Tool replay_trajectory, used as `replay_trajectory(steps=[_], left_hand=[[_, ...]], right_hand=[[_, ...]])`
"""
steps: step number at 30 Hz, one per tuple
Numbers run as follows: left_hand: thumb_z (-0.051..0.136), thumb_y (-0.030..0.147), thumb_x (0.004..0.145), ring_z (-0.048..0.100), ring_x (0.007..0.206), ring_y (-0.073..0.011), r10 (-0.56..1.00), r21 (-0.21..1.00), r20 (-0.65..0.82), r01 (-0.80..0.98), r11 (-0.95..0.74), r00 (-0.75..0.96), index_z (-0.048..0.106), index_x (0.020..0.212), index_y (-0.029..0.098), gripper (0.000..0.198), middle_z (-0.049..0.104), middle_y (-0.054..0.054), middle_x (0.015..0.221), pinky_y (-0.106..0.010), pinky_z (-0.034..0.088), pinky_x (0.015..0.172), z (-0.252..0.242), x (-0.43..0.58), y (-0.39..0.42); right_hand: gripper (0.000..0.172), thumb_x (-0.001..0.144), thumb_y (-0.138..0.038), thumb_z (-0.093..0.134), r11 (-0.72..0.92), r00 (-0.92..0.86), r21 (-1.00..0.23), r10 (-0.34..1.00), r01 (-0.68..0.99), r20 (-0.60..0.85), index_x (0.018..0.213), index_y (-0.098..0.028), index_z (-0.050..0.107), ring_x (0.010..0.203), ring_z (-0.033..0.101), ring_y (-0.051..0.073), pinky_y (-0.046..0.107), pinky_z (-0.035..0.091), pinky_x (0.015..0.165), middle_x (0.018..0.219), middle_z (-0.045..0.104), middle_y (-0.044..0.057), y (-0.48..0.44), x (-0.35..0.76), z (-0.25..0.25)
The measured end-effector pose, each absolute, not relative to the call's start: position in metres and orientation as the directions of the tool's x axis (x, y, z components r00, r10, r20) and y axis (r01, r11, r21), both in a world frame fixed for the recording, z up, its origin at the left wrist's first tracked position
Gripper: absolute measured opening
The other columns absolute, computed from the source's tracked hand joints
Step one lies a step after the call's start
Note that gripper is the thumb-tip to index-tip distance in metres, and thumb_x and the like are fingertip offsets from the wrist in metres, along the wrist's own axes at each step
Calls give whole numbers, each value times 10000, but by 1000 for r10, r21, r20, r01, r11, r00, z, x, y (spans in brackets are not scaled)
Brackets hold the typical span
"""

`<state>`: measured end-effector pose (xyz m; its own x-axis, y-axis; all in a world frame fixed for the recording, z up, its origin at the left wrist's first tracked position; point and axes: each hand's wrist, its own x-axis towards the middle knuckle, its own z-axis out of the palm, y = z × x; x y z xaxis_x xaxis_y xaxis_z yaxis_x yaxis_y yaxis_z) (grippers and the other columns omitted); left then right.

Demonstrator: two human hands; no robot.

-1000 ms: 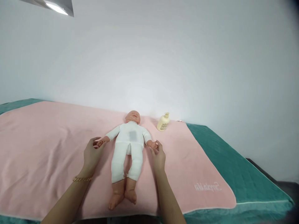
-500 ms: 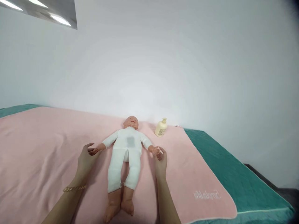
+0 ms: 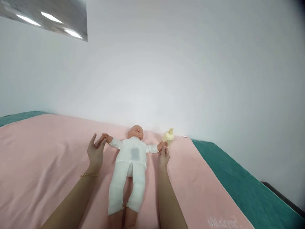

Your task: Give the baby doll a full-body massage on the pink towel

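Observation:
A baby doll (image 3: 130, 162) in a white suit lies on its back on a pink towel (image 3: 43, 159), head toward the wall. Its arms are stretched out sideways. My left hand (image 3: 95, 152), with a gold bracelet at the wrist, grips the doll's small hand on the left. My right hand (image 3: 163, 156) pinches the doll's other hand on the right. Just beyond my right hand stands a cream pump bottle (image 3: 168, 137).
The pink towel covers a teal padded surface (image 3: 238, 184) that runs to a plain white wall. The surface's right edge drops to a dark floor at the far right. A ceiling light panel (image 3: 45, 19) shows at the top left.
Both my hands moved up and outward with the doll's hands, so its arms went from angled down to stretched straight sideways. The camera tilted up and closer, cutting off the doll's feet.

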<state>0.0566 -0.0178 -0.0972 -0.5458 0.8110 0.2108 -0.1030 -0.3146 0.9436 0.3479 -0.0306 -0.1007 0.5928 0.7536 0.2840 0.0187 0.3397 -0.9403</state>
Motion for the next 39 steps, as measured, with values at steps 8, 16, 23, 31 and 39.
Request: replay_trajectory(steps=[8, 16, 23, 31, 39], left_hand=[[642, 471, 832, 602, 1190, -288, 862, 912, 210, -226, -343, -462, 644, 1211, 154, 494, 630, -149, 1288, -426, 508, 1011, -109, 60, 55], [699, 581, 733, 671, 999, -255, 985, 955, 65, -278, -108, -162, 708, 1059, 142, 547, 713, -128, 1087, -351, 559, 826, -113, 55, 101], [769, 600, 630, 678, 794, -254, 999, 982, -36, -184, 33, -15, 725, 937, 91, 597, 729, -138, 874, -329, 529, 668, -119, 71, 121], [833, 541, 578, 671, 791, -270, 992, 971, -118, -204, 126, 52, 734, 888, 65, 577, 726, -172, 872, -364, 534, 686, -127, 69, 130], [819, 331, 670, 673, 722, -209, 996, 917, -87, -393, 75, -12, 719, 965, 91, 392, 729, -138, 878, -293, 538, 627, -136, 66, 139]], right_hand=[[312, 945, -358, 585, 386, 434, -919, 815, 88, 384, 1217, -205, 577, 1046, 607, 216, 411, 540, 873, 1248, 578, 87, 6, 338, -72], [272, 904, -456, 582, 397, 319, -914, 858, 85, 402, 1039, -244, 686, 1150, 586, 282, 471, 503, 954, 1201, 656, 71, 47, 299, -89], [563, 596, -513, 780, 313, 325, -946, 906, -81, 272, 1120, -328, 691, 1156, 601, 374, 487, 553, 915, 1146, 713, -13, 78, 279, -115], [538, 564, -499, 770, 207, 357, -948, 927, -240, 112, 1067, -322, 707, 1137, 623, 334, 440, 597, 795, 1022, 749, -29, 88, 292, -138], [420, 659, -455, 716, 172, 298, -909, 953, -379, 56, 1049, -300, 703, 1060, 651, 326, 454, 596, 764, 940, 759, -22, 91, 309, -139]])
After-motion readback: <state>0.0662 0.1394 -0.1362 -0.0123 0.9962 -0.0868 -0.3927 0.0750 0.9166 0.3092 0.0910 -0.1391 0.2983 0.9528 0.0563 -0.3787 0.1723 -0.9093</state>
